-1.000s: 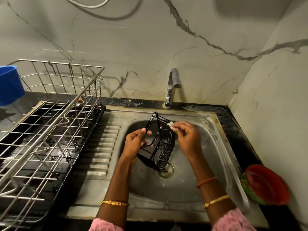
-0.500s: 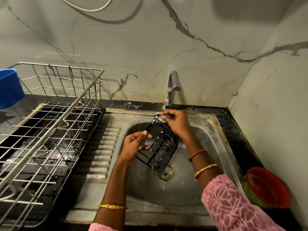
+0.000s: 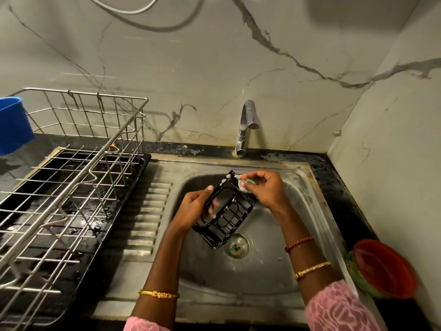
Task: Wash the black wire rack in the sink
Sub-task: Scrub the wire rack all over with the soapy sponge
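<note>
Over the steel sink I hold a small black wire rack, tilted, with its lower corner close above the drain. My left hand grips the rack's left side, fingers through an oval opening. My right hand pinches a small pale green scrubber against the rack's upper right corner, where some white foam sits. The tap stands behind the sink with no water seen running.
A large steel dish rack on a black drip tray fills the left counter, beside the ribbed drainboard. A blue tub sits far left. A red bowl in a green one rests at the right edge. Marble walls close in behind and right.
The rack has turned so its open oval face points up at me. My right hand slid from the top edge to the upper right corner with the scrubber. My left hand keeps its grip.
</note>
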